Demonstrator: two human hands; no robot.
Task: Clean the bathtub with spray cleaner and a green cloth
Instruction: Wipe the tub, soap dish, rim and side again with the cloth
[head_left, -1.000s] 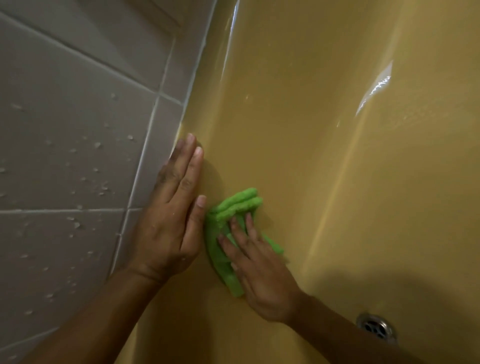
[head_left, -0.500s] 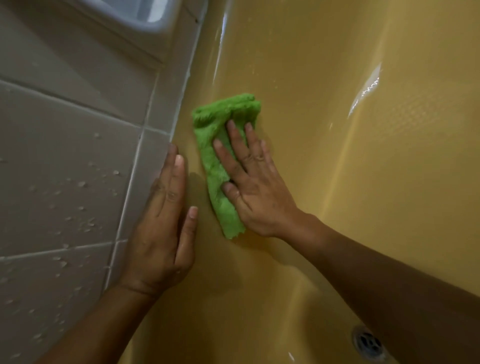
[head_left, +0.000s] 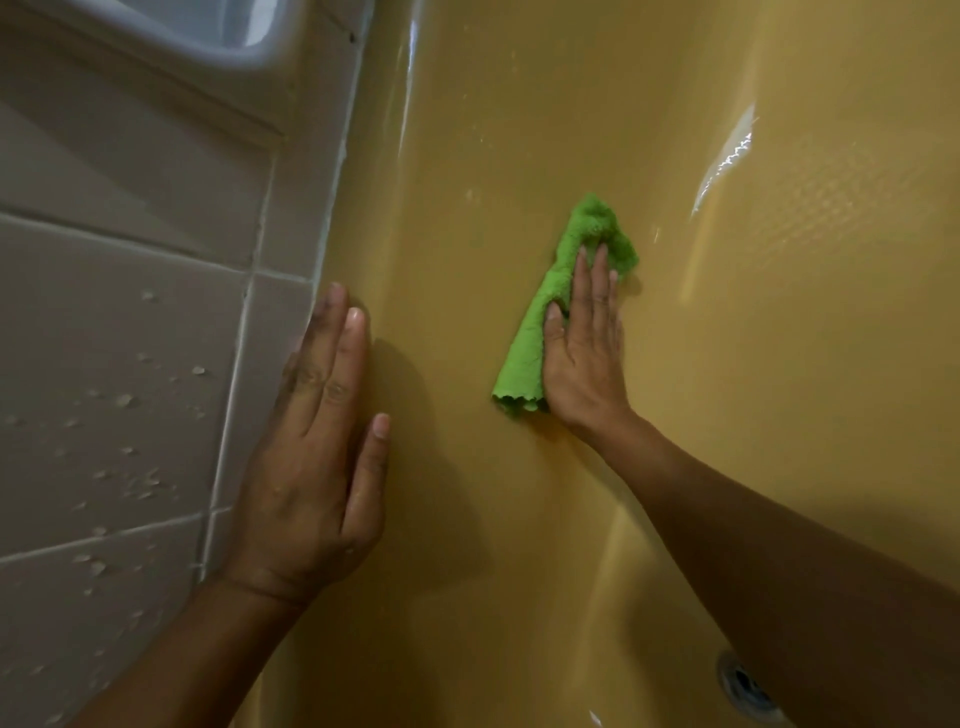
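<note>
Evidently mid-wipe on the inner wall of the yellow bathtub (head_left: 467, 519). Right hand (head_left: 584, 358) flat, fingers straight and close together, pressing the green cloth (head_left: 540, 312) against the wall rather than gripping it; nothing curled around the fabric. Cloth bunched long and narrow, running from about 1 o'clock of the frame centre down to just right of centre, its upper end poking past the fingertips, its lower scalloped edge free at 7 o'clock of the hand. Left hand (head_left: 317, 457) spread flat and empty at 8 o'clock of centre, braced along the seam between tub and grey tiled wall (head_left: 130, 389), well apart from the cloth.

Judging the step: scrubbing, with much of the tub not yet reached. Next stroke likely needs steady palm pressure and a sweep across fresh surface, keeping the cloth from sliding out underneath.

No spray cleaner anywhere in view. Drain (head_left: 748, 691) at 5 o'clock partly covered by the right forearm. White fixture (head_left: 208, 31) at 11 o'clock cut off by the frame; hard to identify. Whether the wall is wet with cleaner: faint flecks only, unclear.
</note>
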